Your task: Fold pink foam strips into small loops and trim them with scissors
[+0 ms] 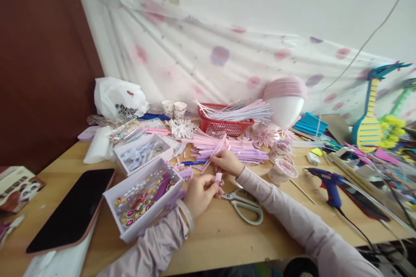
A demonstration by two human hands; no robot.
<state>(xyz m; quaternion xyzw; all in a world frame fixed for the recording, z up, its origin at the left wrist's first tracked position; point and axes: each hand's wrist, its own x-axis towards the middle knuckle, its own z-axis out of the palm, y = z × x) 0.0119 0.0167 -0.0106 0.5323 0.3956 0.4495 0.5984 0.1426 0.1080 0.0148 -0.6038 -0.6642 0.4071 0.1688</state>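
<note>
My left hand (pixel 199 195) is closed in a pinch on a small bundle of short pink pipe cleaner pieces (pixel 218 177), just above the table. Farther forward, my right hand (pixel 228 162) has its fingers closed around a long pink pipe cleaner (pixel 219 147) that slants over the pile. That pile of pink and lilac pipe cleaners (pixel 250 155) lies beyond both hands. Scissors (pixel 248 212) with grey-green handles rest on the table below my right wrist, their tips near my left fingertips. A blue pen (pixel 193 162) lies left of my right hand.
Two white boxes, one with beads and trinkets (pixel 143 199), stand at left beside a tablet (pixel 73 210). A red basket (pixel 224 126) of pipe cleaners and a white head form (pixel 286 110) are behind. Paper cups (pixel 282 170) and a blue glue gun (pixel 329 184) sit at right.
</note>
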